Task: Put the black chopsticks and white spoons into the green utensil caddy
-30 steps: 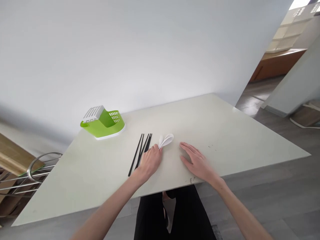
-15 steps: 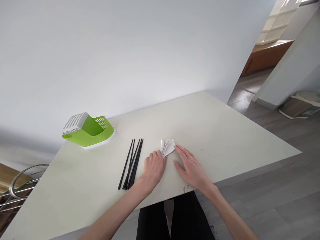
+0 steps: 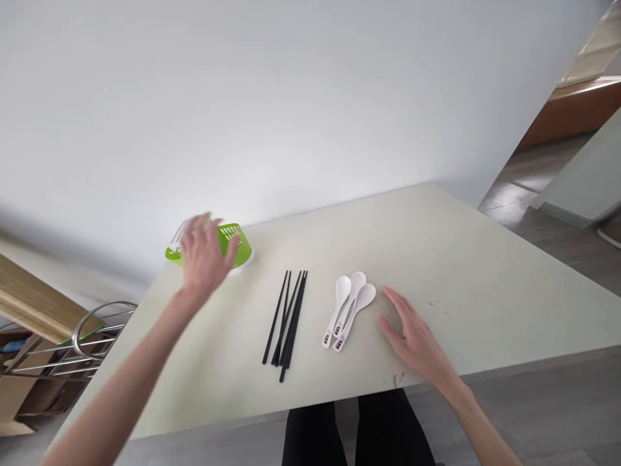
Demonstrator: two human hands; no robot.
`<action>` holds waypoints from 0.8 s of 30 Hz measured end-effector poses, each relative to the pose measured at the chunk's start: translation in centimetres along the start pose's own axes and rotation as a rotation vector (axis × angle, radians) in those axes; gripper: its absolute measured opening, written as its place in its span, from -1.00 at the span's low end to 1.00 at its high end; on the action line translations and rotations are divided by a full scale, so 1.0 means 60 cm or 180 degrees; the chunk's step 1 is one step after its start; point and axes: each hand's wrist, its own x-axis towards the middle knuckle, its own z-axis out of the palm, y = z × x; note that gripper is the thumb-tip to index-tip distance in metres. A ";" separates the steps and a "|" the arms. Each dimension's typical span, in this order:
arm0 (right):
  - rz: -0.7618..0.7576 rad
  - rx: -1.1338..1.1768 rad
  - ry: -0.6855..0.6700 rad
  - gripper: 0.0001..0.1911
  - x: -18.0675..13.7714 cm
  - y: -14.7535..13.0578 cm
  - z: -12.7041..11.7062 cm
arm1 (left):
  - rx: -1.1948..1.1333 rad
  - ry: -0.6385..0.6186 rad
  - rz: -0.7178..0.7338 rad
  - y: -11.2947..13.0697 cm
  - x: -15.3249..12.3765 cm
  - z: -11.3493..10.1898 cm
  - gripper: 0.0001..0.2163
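My left hand (image 3: 204, 255) is raised in front of the green and white utensil holder (image 3: 242, 249) at the table's back left, fingers spread and holding nothing. It hides much of the holder; I cannot tell whether they touch. Three white spoons (image 3: 356, 298) lie fanned out on the table, bowls away from me, with printed labels on their handles. Just right of them my right hand (image 3: 412, 336) rests on the tabletop, fingers apart and empty. Several black chopsticks (image 3: 291, 317) lie in a loose bundle left of the spoons.
The pale tabletop (image 3: 466, 285) meets a white wall (image 3: 310, 110) along its back edge. A metal rack (image 3: 92, 343) with a wooden board (image 3: 43, 291) stands beyond the table's left side. Grey floor lies past the right edge.
My left hand has let go of the spoons and moved left and up to the utensil holder. The spoons now lie spread apart. The whole view has shifted somewhat.
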 end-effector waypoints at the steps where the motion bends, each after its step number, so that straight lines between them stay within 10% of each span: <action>1: 0.0027 0.0004 0.0005 -0.37 0.000 0.000 0.000 | 0.0047 0.0085 -0.0152 -0.049 0.019 -0.001 -0.42; 5: 0.0018 0.0042 0.0069 -0.40 0.001 0.002 0.004 | -0.0157 -0.0778 -0.0157 -0.191 0.049 0.014 -0.37; 9: 0.0081 0.0111 0.0081 -0.42 0.003 0.002 0.007 | -0.0290 -0.0982 -0.0149 -0.203 0.038 0.034 -0.34; 24: 0.0239 0.0378 0.0043 -0.46 0.008 -0.009 0.003 | -0.0549 -0.1109 0.0575 0.196 0.092 0.067 -0.36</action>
